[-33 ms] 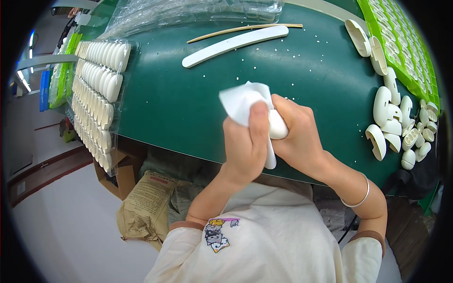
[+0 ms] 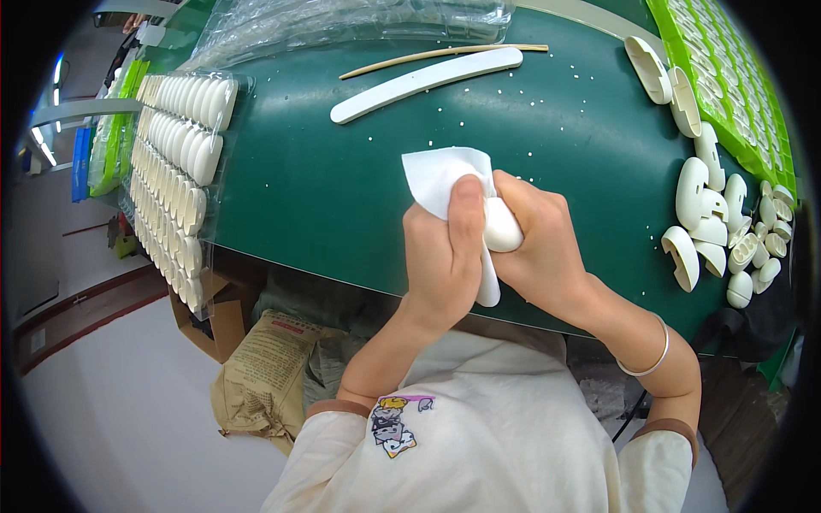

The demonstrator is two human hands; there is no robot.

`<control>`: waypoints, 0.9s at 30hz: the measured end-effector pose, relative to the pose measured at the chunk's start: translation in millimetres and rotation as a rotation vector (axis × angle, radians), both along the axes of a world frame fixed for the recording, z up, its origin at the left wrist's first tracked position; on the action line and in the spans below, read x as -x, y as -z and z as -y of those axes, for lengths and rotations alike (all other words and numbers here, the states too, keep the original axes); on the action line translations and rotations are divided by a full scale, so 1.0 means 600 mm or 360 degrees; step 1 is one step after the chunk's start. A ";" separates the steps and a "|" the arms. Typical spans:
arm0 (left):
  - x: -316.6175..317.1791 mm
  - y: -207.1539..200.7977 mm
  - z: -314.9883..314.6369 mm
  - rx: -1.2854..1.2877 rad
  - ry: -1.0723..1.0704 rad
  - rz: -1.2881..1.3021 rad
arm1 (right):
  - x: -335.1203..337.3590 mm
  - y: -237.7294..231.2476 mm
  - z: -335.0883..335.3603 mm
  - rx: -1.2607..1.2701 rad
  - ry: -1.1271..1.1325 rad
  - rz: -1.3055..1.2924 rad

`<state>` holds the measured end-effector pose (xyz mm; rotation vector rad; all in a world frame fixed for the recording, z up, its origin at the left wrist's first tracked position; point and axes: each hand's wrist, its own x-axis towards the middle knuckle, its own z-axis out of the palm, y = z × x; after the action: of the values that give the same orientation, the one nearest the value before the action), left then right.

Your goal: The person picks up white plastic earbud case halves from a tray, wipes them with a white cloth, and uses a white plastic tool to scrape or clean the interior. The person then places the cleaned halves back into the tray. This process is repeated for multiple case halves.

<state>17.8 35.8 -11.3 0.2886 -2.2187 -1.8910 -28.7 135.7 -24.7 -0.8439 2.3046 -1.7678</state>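
Just over the near edge of the green table, my two hands come together. My left hand (image 2: 442,256) is closed on a white cloth (image 2: 436,175), its thumb laid over it; a corner of the cloth sticks up. My right hand (image 2: 537,244) is wrapped round a smooth off-white plastic piece (image 2: 502,226), whose rounded end shows between the hands. The cloth lies against this piece, but the fingers hide most of the contact. Below the hands a narrow white end (image 2: 488,286) hangs down; I cannot tell what it belongs to.
A white curved strip (image 2: 428,84) and a thin wooden stick (image 2: 445,56) lie further back. Plastic shells (image 2: 693,192) are heaped on the right beside a green tray (image 2: 723,128). At left stands a clear tray of off-white pieces (image 2: 192,154). White crumbs dot the table (image 2: 316,205).
The cloth's free corner has settled slightly, and my left hand has shifted a very little. My right hand stays nearly still, its grip the same.
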 end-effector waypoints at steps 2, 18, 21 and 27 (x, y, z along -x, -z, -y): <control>-0.002 0.001 -0.001 -0.0064 0.0013 -0.0078 | -0.001 0.000 0.001 0.0080 -0.0001 0.0091; 0.000 0.033 -0.018 0.0616 -0.0227 -0.0608 | 0.002 -0.007 -0.002 0.0024 -0.0094 0.0109; 0.001 -0.001 0.005 0.0110 0.0036 0.0012 | 0.002 -0.001 -0.002 0.0052 -0.0044 0.0130; 0.010 0.033 -0.017 0.0419 -0.0245 -0.0571 | 0.008 -0.011 -0.004 0.0023 -0.0143 0.0189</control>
<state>11.9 45.8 -31.1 0.0658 -2.0982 -1.4219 -33.4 138.0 -18.4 -0.8082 2.1481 -1.7493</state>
